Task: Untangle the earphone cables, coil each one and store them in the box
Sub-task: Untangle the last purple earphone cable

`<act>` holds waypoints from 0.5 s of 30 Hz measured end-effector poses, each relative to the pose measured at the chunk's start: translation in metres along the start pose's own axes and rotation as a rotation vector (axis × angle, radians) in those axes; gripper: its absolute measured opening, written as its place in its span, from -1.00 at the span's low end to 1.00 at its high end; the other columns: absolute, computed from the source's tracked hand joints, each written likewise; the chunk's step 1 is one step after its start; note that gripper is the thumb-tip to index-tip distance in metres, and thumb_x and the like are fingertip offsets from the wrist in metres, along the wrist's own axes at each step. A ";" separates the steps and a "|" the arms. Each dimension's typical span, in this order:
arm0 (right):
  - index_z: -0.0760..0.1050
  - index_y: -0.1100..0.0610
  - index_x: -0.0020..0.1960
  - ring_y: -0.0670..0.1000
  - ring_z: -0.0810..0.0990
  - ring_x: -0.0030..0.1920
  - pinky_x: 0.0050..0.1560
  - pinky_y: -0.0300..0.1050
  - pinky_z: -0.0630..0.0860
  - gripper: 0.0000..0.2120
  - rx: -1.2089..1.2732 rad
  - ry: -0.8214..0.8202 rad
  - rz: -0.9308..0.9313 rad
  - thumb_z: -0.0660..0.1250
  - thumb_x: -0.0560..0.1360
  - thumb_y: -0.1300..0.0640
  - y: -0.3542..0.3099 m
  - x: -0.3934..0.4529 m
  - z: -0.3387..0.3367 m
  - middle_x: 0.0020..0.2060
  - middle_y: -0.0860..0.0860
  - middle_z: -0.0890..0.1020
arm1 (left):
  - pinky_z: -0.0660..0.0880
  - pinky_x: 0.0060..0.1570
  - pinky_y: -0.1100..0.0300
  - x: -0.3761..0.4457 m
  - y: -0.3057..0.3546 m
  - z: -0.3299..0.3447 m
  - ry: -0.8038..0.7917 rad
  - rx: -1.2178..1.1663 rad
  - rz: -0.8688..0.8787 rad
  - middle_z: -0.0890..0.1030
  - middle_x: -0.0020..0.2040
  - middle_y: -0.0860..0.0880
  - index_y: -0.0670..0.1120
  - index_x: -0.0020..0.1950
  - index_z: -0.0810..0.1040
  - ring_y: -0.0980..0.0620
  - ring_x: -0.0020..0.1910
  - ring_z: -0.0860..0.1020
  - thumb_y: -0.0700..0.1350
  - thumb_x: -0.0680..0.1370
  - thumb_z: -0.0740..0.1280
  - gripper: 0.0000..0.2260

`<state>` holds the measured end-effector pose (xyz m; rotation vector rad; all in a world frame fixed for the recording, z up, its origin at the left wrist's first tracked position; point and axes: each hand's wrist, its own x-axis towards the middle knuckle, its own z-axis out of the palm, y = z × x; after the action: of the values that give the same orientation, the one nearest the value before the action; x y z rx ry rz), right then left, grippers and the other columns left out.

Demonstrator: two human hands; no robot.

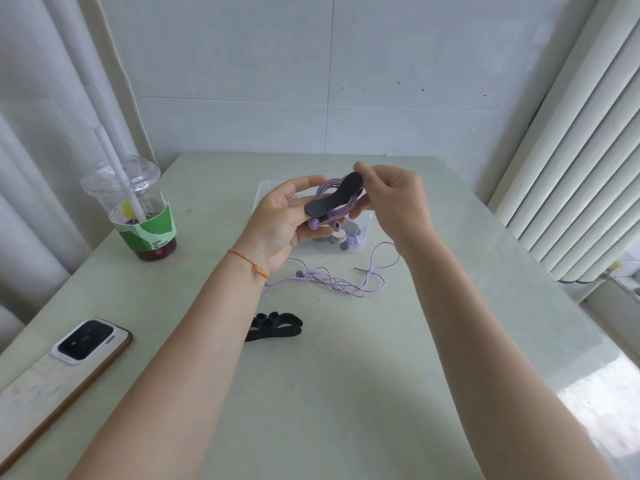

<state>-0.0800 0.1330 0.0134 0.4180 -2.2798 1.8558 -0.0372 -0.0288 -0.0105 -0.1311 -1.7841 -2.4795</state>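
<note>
Near left: phone [65, 362] lying face down on the tabletop [346, 393], at its left edge. Near centre: black cable ties [277, 329] on the tabletop, partly under the left forearm. Just beyond them, loose purple earphone cable [339, 282] lies tangled on the tabletop, plug end to the right, one earbud to the left. Further back, clear plastic box [360, 237] with dark and pale round pieces inside, mostly hidden behind the hands. Held above the box: coiled purple earphone [329, 199] with a black strap [334, 199] across it. Left hand [280, 223] palm up, fingers curled around the coil's left side, thumb on the strap's near end. Right hand [394, 199] fingers pinching the strap's far end. Far left: plastic drink cup [138, 209] with green sleeve, white straw and domed lid.
</note>
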 end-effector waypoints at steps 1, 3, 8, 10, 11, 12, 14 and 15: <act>0.66 0.12 -0.22 0.04 0.62 -0.41 -0.02 -0.04 0.57 -0.61 0.019 -0.005 0.028 0.22 0.60 -0.08 -0.001 0.000 -0.002 -0.41 0.14 0.67 | 0.62 -0.26 0.13 0.001 0.000 -0.002 0.009 0.005 0.005 0.64 -0.23 -0.18 -0.19 0.24 0.48 -0.23 -0.20 0.62 -0.46 0.53 0.23 -0.67; 0.67 0.04 -0.21 0.00 0.59 -0.42 -0.03 -0.08 0.55 -0.58 0.004 0.002 0.050 0.20 0.58 -0.19 -0.002 0.001 -0.005 -0.39 0.14 0.65 | 0.64 -0.21 0.11 0.002 0.000 -0.007 0.020 0.017 0.008 0.64 -0.29 -0.13 -0.24 0.27 0.46 -0.16 -0.25 0.66 -0.49 0.52 0.21 -0.64; 0.55 0.19 -0.01 0.02 0.56 -0.38 -0.27 -0.08 0.57 -0.87 -0.004 -0.214 0.132 0.36 0.54 0.12 0.002 0.001 -0.008 -0.07 0.13 0.60 | 0.59 -0.26 0.20 0.002 0.000 -0.014 -0.007 0.101 0.009 0.66 -0.20 -0.13 -0.22 0.23 0.53 -0.01 -0.39 0.58 -0.46 0.54 0.21 -0.68; 0.53 0.26 0.08 0.06 0.58 -0.34 -0.24 -0.08 0.58 -0.85 0.093 -0.354 0.234 0.33 0.56 0.20 0.005 0.000 -0.011 -0.07 0.16 0.60 | 0.55 -0.29 0.26 0.002 0.001 -0.018 -0.014 0.152 0.013 0.63 -0.22 -0.10 -0.19 0.19 0.56 0.08 -0.46 0.49 -0.46 0.54 0.21 -0.68; 0.54 0.28 0.09 0.06 0.59 -0.33 -0.22 -0.10 0.59 -0.84 0.111 -0.407 0.267 0.31 0.57 0.22 0.007 0.000 -0.013 -0.10 0.15 0.62 | 0.54 -0.30 0.27 0.002 0.001 -0.019 -0.014 0.172 0.013 0.59 -0.20 -0.13 -0.19 0.19 0.56 0.10 -0.48 0.48 -0.46 0.55 0.20 -0.69; 0.57 0.29 0.08 0.04 0.60 -0.32 -0.21 -0.14 0.59 -0.85 0.128 -0.438 0.293 0.31 0.57 0.24 0.008 0.000 -0.013 -0.14 0.14 0.63 | 0.54 -0.30 0.28 0.002 0.000 -0.021 -0.002 0.183 0.012 0.54 -0.19 -0.13 -0.20 0.19 0.55 0.12 -0.48 0.48 -0.45 0.56 0.21 -0.70; 0.60 0.28 0.01 0.02 0.61 -0.32 -0.21 -0.19 0.59 -0.88 0.165 -0.437 0.335 0.31 0.55 0.28 0.010 0.000 -0.013 -0.22 0.12 0.64 | 0.56 -0.30 0.27 0.004 -0.003 -0.021 0.080 0.180 0.020 0.49 -0.23 -0.12 -0.23 0.14 0.54 0.14 -0.49 0.47 -0.43 0.56 0.22 -0.77; 0.61 0.29 -0.01 0.02 0.61 -0.33 -0.22 -0.20 0.60 -0.89 0.184 -0.421 0.349 0.31 0.54 0.29 0.011 0.001 -0.013 -0.25 0.12 0.63 | 0.57 -0.29 0.26 0.006 -0.006 -0.020 0.134 0.166 0.027 0.49 -0.29 -0.11 -0.25 0.09 0.54 0.14 -0.49 0.47 -0.43 0.56 0.24 -0.82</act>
<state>-0.0850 0.1475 0.0066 0.5038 -2.5920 2.3524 -0.0438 -0.0458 -0.0214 0.0211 -1.9071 -2.2512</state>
